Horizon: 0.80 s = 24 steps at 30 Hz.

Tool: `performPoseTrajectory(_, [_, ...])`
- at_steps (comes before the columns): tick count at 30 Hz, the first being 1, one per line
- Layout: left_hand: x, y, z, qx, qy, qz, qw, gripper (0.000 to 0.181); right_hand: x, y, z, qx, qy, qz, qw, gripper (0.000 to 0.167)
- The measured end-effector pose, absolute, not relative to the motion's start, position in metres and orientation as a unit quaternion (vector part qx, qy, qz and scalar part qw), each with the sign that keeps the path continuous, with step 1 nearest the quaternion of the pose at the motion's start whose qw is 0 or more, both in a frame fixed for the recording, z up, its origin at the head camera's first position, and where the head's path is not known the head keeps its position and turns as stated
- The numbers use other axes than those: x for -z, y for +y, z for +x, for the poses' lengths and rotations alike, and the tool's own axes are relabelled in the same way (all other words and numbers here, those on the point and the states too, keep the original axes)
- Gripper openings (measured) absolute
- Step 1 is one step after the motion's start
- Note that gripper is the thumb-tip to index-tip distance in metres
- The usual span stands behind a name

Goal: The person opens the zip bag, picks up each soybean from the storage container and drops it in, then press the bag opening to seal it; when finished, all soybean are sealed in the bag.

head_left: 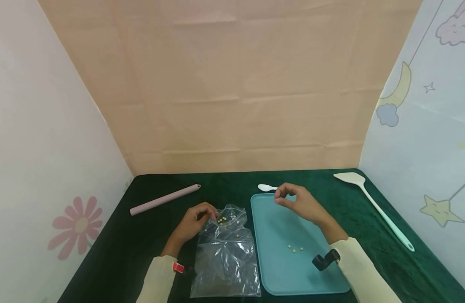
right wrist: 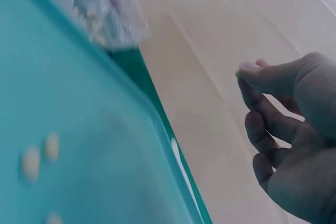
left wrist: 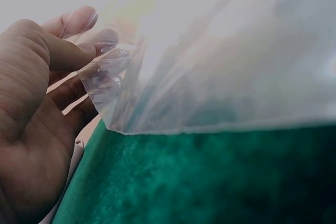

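A clear plastic bag (head_left: pixel 225 265) lies left of the tray, with several soybeans (head_left: pixel 222 219) near its raised mouth. My left hand (head_left: pixel 192 221) pinches the bag's edge between thumb and fingers; in the left wrist view the film (left wrist: pixel 210 77) covers some fingertips. Above the far left part of the blue tray (head_left: pixel 278 277), my right hand (head_left: pixel 300 204) holds thumb and forefinger together. A tiny yellowish bit, apparently a soybean (right wrist: pixel 238 74), peeks out between those tips in the right wrist view. On the tray rest a few loose soybeans (head_left: pixel 294 251), apart from both hands.
A pink rod (head_left: pixel 165 200) lies at the back left on the dark green cloth (head_left: pixel 232 185). Behind the tray is a white spoon (head_left: pixel 266 187), partly hidden by my right hand. A long-handled white spatula (head_left: pixel 380 208) lies along the right side.
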State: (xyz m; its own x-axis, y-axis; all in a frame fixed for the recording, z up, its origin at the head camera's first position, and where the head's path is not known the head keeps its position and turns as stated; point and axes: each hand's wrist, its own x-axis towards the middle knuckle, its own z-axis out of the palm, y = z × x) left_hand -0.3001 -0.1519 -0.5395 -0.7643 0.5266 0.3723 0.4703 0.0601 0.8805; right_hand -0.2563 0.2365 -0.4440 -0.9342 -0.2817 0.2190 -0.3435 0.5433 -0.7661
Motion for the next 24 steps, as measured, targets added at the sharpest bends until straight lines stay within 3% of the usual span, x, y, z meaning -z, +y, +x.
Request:
performPoseTrajectory(14, [0.539, -0.144, -0.301, -0.592, 0.725, 0.352, 0.029, 0.017, 0.463, 0.151, -0.277, -0.473, -0.855, 0.215, -0.007, 0.008])
performPoseTrajectory(24, [0.539, -0.14, -0.3, -0.595, 0.721, 0.355, 0.03, 0.017, 0.469, 0.162, -0.271, -0.465, -0.862, 0.2, 0.0, 0.006])
